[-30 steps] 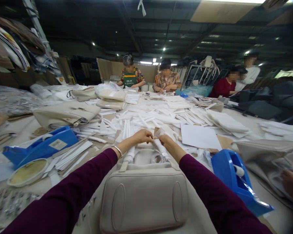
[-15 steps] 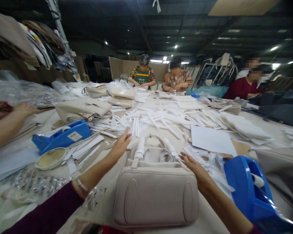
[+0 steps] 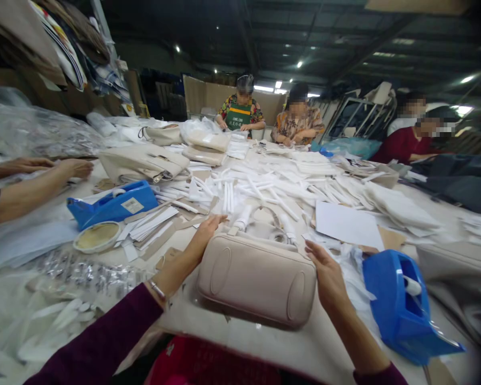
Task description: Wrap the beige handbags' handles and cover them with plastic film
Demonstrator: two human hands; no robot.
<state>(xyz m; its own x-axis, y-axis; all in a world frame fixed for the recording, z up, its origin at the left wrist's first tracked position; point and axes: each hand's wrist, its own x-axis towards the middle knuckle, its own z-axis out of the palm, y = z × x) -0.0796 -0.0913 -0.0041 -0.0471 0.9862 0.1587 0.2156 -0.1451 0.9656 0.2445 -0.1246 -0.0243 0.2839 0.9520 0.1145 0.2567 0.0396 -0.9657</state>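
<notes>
Two bare hands flank a pale handbag (image 3: 256, 278) at near centre on a table (image 3: 328, 342), close to its near edge; the panel with two stitched ovals faces the near side. The left hand (image 3: 204, 235) lies along the far left corner with fingers extended; the right hand (image 3: 324, 270) is spread along the right side, thumb and fingers not curled round anything. How firmly either palm presses cannot be told. White-wrapped handles (image 3: 243, 216) rise at the far side.

Possible faults are judged as follows. (a) Slipping: flat palms give little purchase on smooth material, so uneven pressure could swing the bag or let it drop over the near edge, beyond which red cloth (image 3: 216, 363) shows. (b) Snagging: crumpled white sheets (image 3: 350, 278) lie just right of the right hand, and a sideways sweep could drag them along. (c) Collision: the blue dispenser (image 3: 396, 310) stands near the right forearm; an outward elbow could knock it or catch on its near end. (d) Loosening: handle wraps, if poorly secured, could unwind when rubbed. (e) Soiling: a shallow tub (image 3: 97, 237) of yellowish matter, left of the left hand, might mark the pale surface if touched.
</notes>
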